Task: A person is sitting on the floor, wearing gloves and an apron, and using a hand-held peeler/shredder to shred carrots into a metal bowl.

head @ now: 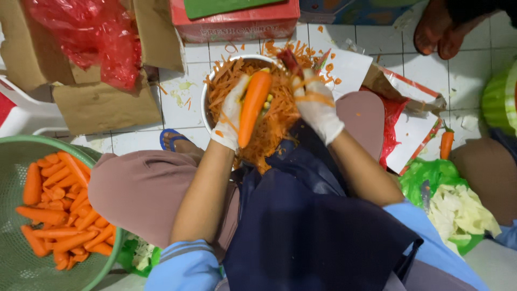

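A green colander is seen at the lower left, filled with peeled carrots. Brown cardboard and a red plastic bag are spread over the white tiled floor at the upper left, and a red box is set just beyond the bowl. A blue sandal is partly visible beside the person's knee. To the right, torn white packaging, a single small carrot and chopped cabbage on green plastic are laid out; another person's bare feet are seen at the top right corner. The person's lap is covered by a dark blue apron, by which the near edge of the bowl is hidden.

A white bowl is placed on the floor between the knees and is heaped with orange carrot shreds. Directly above it, a whole peeled carrot is held lengthwise, its thick end pointed away. The left hand (gloved in white) is wrapped around the carrot from below, its grip closed on it. The right hand, also gloved, is closed on a small red-handled peeler, with loose shreds draped across its fingers. The carrot is smooth, bright orange and tapered towards the person.
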